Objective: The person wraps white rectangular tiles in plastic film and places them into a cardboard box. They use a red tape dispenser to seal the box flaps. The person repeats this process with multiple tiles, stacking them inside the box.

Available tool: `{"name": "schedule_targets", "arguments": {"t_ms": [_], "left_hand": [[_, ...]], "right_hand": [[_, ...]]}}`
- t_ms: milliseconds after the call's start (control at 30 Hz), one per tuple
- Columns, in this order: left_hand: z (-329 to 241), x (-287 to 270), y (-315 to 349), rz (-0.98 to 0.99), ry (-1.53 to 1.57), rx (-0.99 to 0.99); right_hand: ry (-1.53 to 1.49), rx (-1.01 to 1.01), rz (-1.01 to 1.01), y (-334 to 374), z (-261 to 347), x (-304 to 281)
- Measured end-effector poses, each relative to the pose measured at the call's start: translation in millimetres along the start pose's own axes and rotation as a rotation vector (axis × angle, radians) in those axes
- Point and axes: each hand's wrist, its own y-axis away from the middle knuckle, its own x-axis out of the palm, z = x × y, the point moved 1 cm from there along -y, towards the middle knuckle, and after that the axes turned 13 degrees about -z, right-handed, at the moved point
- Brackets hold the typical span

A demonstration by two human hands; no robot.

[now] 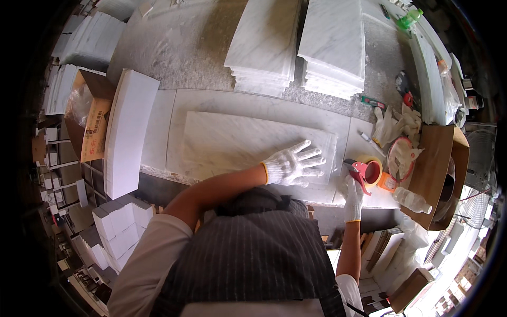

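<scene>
A pale grey-veined marble slab (232,138) lies lengthwise on the worktop in front of me. My left hand (294,165), in a white knit glove with a yellow cuff, rests on the slab's right part with fingers spread. Right of the slab, my right hand (353,199), gloved the same way, is closed around a red tape dispenser (359,173). A wide roll of yellowish tape (374,170) sits on the dispenser. Part of the grip is hidden by the glove.
Two marble slab stacks (264,42) (334,47) stand beyond. At left are a white foam block (129,132) and an open carton (95,119). At right lie a marker (365,136), a clear bottle (413,200), crumpled gloves (398,124) and a cardboard box (430,164).
</scene>
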Motion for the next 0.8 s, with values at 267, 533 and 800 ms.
{"name": "schedule_targets", "arguments": {"t_ms": [267, 533, 800], "left_hand": [[1, 2, 1, 0.031, 0.003, -0.013], [-6, -11, 2, 0.002, -0.024, -0.104], [-16, -61, 49, -0.409, 0.993, -0.788]], "right_hand": [[0.223, -0.160, 0.057, -8, 38, 1], [0.547, -1.256, 0.253, 58, 118, 144], [0.975, -1.287, 0.191, 59, 100, 150]]}}
